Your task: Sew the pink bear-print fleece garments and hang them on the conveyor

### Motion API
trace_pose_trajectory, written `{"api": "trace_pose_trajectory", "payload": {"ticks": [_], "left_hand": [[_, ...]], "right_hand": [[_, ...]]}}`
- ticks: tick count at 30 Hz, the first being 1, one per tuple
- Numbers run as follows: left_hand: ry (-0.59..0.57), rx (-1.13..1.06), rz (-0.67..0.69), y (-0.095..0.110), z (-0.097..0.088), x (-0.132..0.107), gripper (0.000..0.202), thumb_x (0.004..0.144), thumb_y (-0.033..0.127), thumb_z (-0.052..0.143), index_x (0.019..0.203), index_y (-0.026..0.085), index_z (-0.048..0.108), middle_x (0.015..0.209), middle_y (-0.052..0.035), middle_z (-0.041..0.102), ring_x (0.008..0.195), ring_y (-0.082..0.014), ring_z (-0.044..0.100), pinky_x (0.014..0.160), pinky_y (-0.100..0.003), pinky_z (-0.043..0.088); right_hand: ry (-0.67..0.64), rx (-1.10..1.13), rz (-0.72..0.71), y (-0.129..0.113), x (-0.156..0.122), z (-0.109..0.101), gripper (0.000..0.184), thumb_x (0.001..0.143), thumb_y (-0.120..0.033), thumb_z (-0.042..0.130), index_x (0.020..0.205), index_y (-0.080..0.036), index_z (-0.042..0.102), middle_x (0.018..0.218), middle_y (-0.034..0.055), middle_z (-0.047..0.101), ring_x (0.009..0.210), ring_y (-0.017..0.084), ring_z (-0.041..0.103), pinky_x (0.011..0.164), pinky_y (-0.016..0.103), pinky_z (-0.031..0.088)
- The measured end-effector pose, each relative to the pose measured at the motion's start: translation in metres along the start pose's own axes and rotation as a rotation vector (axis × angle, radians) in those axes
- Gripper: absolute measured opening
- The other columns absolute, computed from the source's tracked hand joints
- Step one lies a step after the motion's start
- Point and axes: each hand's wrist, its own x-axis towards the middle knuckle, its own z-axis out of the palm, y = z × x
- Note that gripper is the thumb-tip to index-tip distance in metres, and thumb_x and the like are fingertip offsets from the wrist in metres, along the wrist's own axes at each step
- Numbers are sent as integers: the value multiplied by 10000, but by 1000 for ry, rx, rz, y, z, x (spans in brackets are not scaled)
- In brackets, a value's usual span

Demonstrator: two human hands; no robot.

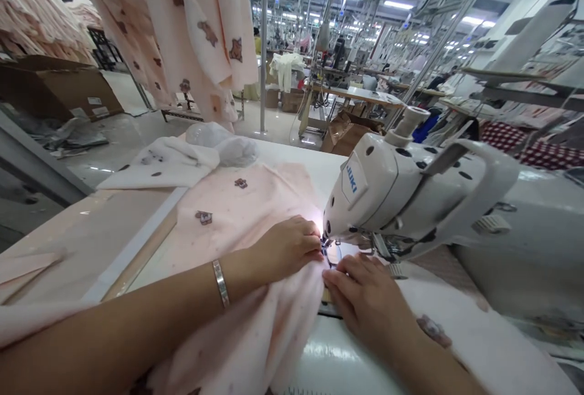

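Note:
A pale pink fabric with small bear prints lies spread on the sewing table. My left hand, a silver bracelet on its wrist, rests on the cloth with fingertips pinched on it right at the needle of the white sewing machine. My right hand lies on the fabric edge just in front of the presser foot, fingers curled down and pressing the cloth flat. The machine's lamp lights the spot between both hands.
A folded white printed piece and a clear plastic bag lie at the table's far side. Pink printed garments hang above left. Cardboard boxes stand on the floor at left; more sewing stations fill the background.

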Motion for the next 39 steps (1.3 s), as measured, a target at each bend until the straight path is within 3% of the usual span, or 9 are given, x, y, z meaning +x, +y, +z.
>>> {"api": "trace_pose_trajectory", "payload": {"ticks": [17, 21, 23, 25, 28, 32, 35, 38, 39], "left_hand": [[-27, 42, -58, -4, 0, 2, 193, 864, 256, 573, 696, 163, 593, 816, 2, 595, 786, -134, 534, 761, -245, 423], [-3, 109, -158, -6, 2, -1, 189, 844, 302, 590, 925, 131, 600, 1053, -85, 594, 991, -220, 531, 877, -351, 421], [11, 191, -258, 0, 7, -10, 427, 835, 355, 588, 1144, 66, 530, 1267, -196, 479, 1187, -321, 420, 967, -491, 349], [-27, 256, -303, 14, 14, -23, 507, 861, 381, 515, 1238, 43, 484, 1352, -211, 400, 1267, -313, 349, 1025, -515, 286], [-101, 263, -302, 43, 21, -36, 334, 900, 311, 381, 1093, 183, 622, 1199, -76, 586, 1192, -198, 470, 987, -421, 392], [-92, 232, -446, 66, 10, -40, 318, 857, 310, 467, 1147, 389, 572, 1041, 26, 662, 1191, -251, 480, 905, -512, 458], [-82, 174, -422, 69, -7, -57, 380, 829, 415, 499, 1208, 434, 505, 1130, 19, 618, 1198, -247, 468, 932, -450, 466], [-65, 155, -421, 66, -22, -93, 460, 878, 418, 417, 1324, 305, 412, 1283, -62, 512, 1228, -258, 425, 986, -452, 416], [-74, 179, -418, 62, -27, -107, 497, 894, 415, 392, 1360, 245, 365, 1330, -94, 463, 1249, -269, 396, 1006, -470, 383]], "right_hand": [[-10, 15, 23, -3, -5, 2, 225, 896, -187, 425, 1034, -171, 603, 810, 77, 558, 689, 172, 497, 630, 315, 398], [-50, 42, -1, -11, 6, -14, 220, 879, -160, 433, 997, -163, 618, 817, 84, 589, 723, 195, 523, 626, 330, 429], [-53, 108, -53, -26, 21, -25, 242, 864, -130, 429, 1026, -161, 606, 836, 81, 610, 765, 209, 538, 646, 344, 446], [-62, 253, -115, -51, 39, -34, 273, 865, -134, 429, 1096, -157, 572, 926, 78, 631, 849, 206, 554, 727, 348, 463], [-204, 514, -328, -95, 68, -33, 358, 910, -311, 451, 1238, -169, 470, 1238, 54, 552, 1137, 172, 479, 966, 291, 380], [-526, 503, -687, -123, 109, 4, 620, 858, -560, 454, 1375, -254, 301, 1473, 16, 252, 1350, 210, 204, 1098, 395, 207], [-512, 331, -459, -102, 145, 38, 605, 819, -560, 517, 1343, -298, 366, 1466, -39, 253, 1356, 187, 189, 1120, 405, 134], [-391, 199, -48, -72, 164, 48, 547, 946, -355, 329, 1372, -17, 274, 1449, 215, 212, 1349, 325, 172, 1055, 580, 175], [-352, 181, 15, -67, 159, 44, 525, 960, -287, 255, 1382, 22, 210, 1449, 240, 183, 1355, 322, 143, 1055, 584, 170]]}}
